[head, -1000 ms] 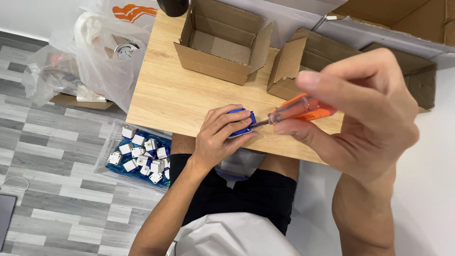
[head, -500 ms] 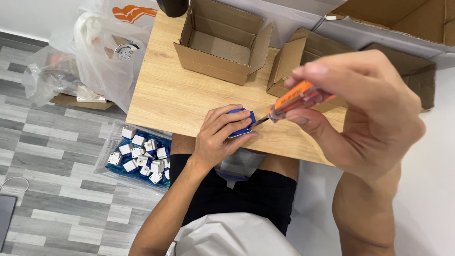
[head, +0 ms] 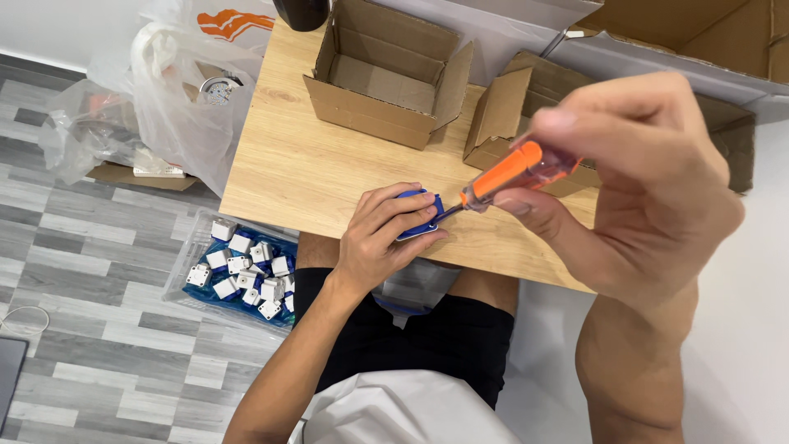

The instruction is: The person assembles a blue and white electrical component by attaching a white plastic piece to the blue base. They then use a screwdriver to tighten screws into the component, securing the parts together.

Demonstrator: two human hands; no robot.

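My left hand (head: 380,234) presses a small blue part (head: 417,226) down on the near edge of the wooden table (head: 312,173), fingers wrapped over it. My right hand (head: 633,189) is raised close to the camera and grips an orange-handled screwdriver (head: 511,174). The screwdriver's dark tip meets the blue part at its right side. Most of the blue part is hidden under my left fingers.
An open cardboard box (head: 386,74) stands at the back of the table, a second one (head: 518,111) to its right. A clear tray (head: 238,267) of several white and blue parts lies on the floor at left, beside plastic bags (head: 164,107).
My right hand has rolled the screwdriver handle upward and shifted its grip; the tip stays on the blue part. The left hand has not moved.
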